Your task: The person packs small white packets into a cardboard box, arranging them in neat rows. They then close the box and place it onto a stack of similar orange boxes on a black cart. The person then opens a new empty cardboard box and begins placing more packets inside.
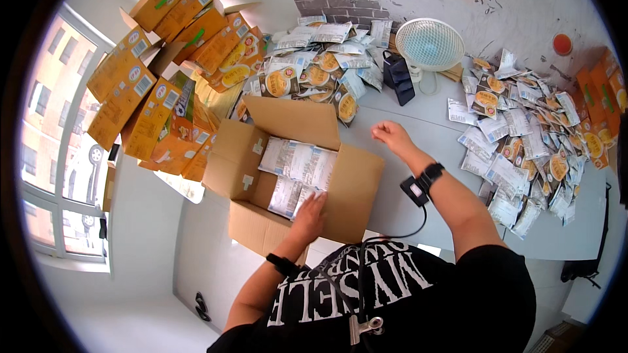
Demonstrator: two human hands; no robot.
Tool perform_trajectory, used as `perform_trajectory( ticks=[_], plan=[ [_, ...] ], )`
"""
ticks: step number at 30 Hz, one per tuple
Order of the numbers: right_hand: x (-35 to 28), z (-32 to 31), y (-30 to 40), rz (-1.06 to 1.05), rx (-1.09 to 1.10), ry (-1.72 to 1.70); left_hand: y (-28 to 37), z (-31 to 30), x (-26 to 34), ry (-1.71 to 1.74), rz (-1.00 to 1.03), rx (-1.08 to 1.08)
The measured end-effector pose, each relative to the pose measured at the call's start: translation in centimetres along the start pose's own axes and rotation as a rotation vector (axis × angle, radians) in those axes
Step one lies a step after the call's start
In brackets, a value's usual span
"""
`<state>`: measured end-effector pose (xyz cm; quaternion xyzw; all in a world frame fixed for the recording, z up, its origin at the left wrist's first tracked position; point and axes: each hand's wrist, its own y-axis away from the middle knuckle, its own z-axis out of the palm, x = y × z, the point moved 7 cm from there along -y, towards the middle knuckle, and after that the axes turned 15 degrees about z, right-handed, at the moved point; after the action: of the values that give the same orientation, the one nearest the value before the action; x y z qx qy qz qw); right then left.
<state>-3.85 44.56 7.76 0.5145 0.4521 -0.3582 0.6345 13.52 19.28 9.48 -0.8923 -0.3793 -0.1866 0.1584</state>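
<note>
An open cardboard box point(352, 191) stands before me with its flaps folded outward. Flat printed sachets point(294, 159) lie in rows inside it, and part of its brown bottom shows at the left. My left hand point(310, 213) reaches over the near wall, its fingers touching the sachets at the near right corner; whether it grips one cannot be told. To the right of the box, my right hand point(390, 137) hovers over the grey table point(397, 166), fingers curled, with nothing visible in them.
Behind the box rises a heap of sachets point(319, 73), beside a black upright device point(398, 78) and a round fan point(430, 44). Another sachet heap point(520, 137) spreads at the right. Orange printed cartons point(147, 103) are stacked at the left. A cable point(425, 223) runs from my right wrist.
</note>
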Motion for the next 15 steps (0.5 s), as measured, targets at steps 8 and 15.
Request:
perform_trajectory(
  ticks=[8,15],
  plan=[
    [-2.6,1.1,-15.1,0.112,0.152,0.006,-0.2,1.0,1.5,0.119,-0.124,0.003],
    [-5.2,5.1,-17.2,0.364,0.223,0.457,0.9,1.8,1.0,0.151,-0.241,-0.060]
  ],
)
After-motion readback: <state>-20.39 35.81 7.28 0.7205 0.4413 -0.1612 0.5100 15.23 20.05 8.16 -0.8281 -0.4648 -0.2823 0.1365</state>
